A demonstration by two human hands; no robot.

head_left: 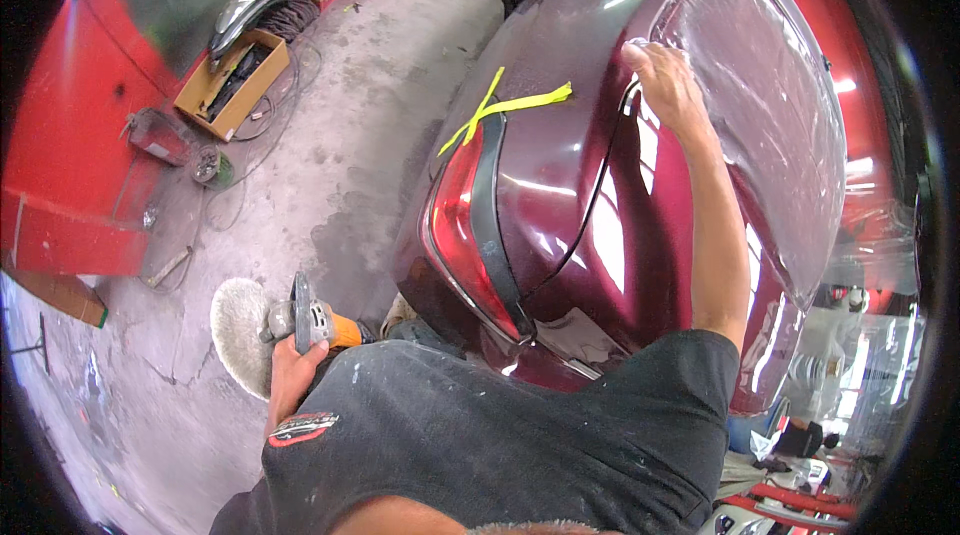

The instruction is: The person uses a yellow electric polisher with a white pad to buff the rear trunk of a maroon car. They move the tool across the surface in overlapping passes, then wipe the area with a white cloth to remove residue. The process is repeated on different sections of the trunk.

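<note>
My left hand [291, 371] is wrapped round a hand-held polisher [316, 323] with a grey head and an orange body. Its round white wool pad [240, 337] faces away from me, beside the car. On the right, my right arm reaches out over a glossy dark maroon car [545, 150]. My right hand [664, 85] rests on the bodywork near a panel gap, fingers curled together. Something whitish shows at the fingertips, too small to name. Between my hands is the red tail light [458, 203], with crossed yellow tape strips [515, 103] at its upper end.
A cardboard box [232, 85] with dark parts stands on the concrete floor [385, 45] at the far left. Loose cables [290, 20], a reddish container [160, 138] and a green tin [212, 167] lie nearby. A red panel [80, 75] borders the left side.
</note>
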